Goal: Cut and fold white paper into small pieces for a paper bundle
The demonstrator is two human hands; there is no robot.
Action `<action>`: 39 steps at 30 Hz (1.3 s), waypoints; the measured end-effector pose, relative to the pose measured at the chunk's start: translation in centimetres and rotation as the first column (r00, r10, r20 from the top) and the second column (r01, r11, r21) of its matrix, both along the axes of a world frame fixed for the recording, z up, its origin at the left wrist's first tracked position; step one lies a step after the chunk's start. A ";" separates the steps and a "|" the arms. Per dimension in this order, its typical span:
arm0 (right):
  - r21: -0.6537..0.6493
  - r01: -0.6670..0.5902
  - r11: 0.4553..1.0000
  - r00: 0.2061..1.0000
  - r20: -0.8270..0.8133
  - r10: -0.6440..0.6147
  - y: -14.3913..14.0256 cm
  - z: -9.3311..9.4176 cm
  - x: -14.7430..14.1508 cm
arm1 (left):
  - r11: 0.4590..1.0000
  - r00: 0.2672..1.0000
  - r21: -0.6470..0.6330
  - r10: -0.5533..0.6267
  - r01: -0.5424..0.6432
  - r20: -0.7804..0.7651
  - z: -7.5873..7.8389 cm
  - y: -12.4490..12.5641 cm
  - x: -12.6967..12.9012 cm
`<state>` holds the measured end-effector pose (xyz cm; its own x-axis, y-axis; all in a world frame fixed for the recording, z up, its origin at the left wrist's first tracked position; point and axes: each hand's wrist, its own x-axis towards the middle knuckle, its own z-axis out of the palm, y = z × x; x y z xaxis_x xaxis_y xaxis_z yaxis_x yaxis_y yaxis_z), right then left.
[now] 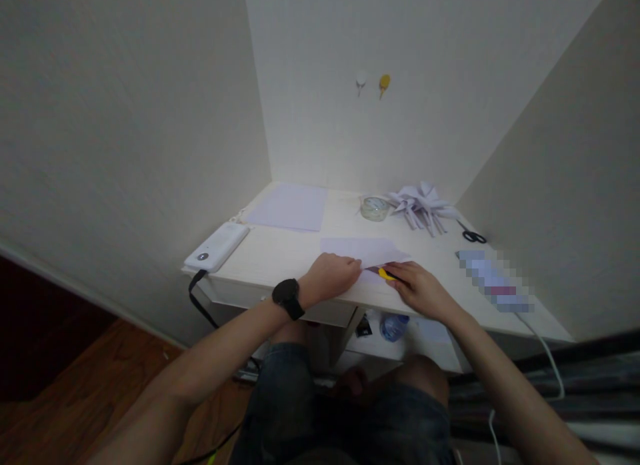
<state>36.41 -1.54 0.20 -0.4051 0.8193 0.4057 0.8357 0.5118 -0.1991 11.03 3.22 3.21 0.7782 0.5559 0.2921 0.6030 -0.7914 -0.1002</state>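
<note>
My left hand (336,276), closed, grips the near edge of a folded sheet of white paper (367,250) at the front of the white desk. A dark watch sits on that wrist. My right hand (417,288) is closed around a yellow-and-black utility knife (386,274), partly covered by my fingers. The knife points left, between the layers of the paper, close to my left fingertips. The paper's upper layer is lifted a little at its right side.
A paper stack (293,206) lies at the back left, a white power bank (217,247) with a black cable at the left edge. Behind my hands are a tape roll (375,209) and rolled paper cones (423,206). Scissors (474,236) and a blurred phone-like object (493,282) lie right.
</note>
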 end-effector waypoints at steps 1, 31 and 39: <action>0.008 0.007 1.000 1.000 0.011 -0.007 -0.1 0.0 -0.1 | 0.999 1.000 0.029 0.023 -0.023 0.014 0.0 -0.1 -0.2; 0.039 0.026 0.999 1.000 -0.004 -0.026 -0.6 -0.4 -0.6 | 0.583 0.052 -0.799 0.802 0.146 0.595 0.8 11.5 -10.1; 0.091 0.012 0.996 0.998 -0.063 -0.006 -0.5 -0.9 -0.5 | 0.562 0.122 -0.820 0.811 0.110 0.572 0.2 11.7 -10.7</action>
